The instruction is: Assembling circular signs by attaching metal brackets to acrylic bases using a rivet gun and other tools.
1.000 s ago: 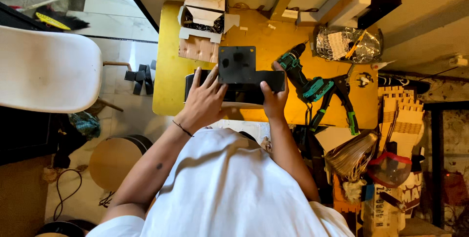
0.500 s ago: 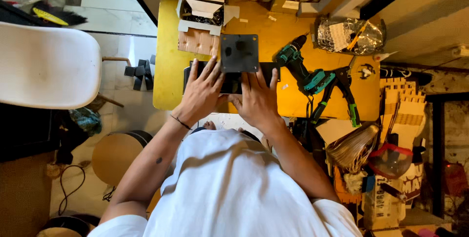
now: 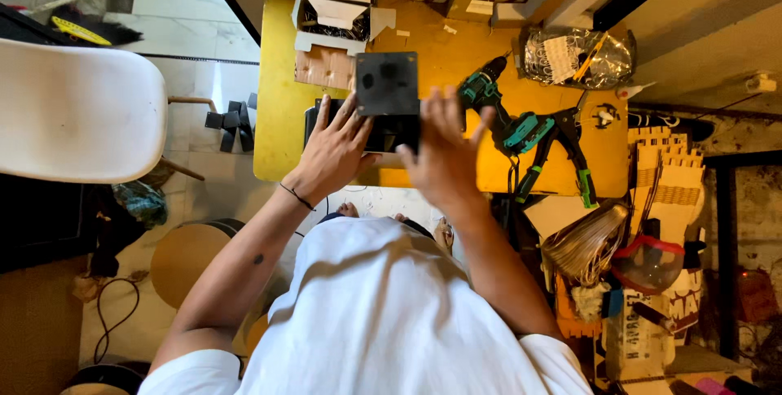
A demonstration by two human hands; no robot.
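Since the earlier frame, right hand [image 3: 444, 151] has slid leftward, fingers spread open, touching the black square plate [image 3: 388, 84] at upper centre. Left hand [image 3: 334, 151] lies flat, open, just lower-left of it, equally near, on the yellow table [image 3: 277, 110].

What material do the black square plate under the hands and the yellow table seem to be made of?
The black square plate looks like matte plastic or coated metal: flat, dark and dull, with faint round marks; I cannot tell which. The left hand and right hand rest at its lower edge. The yellow table looks like painted wood or board: smooth, even colour, slightly worn.
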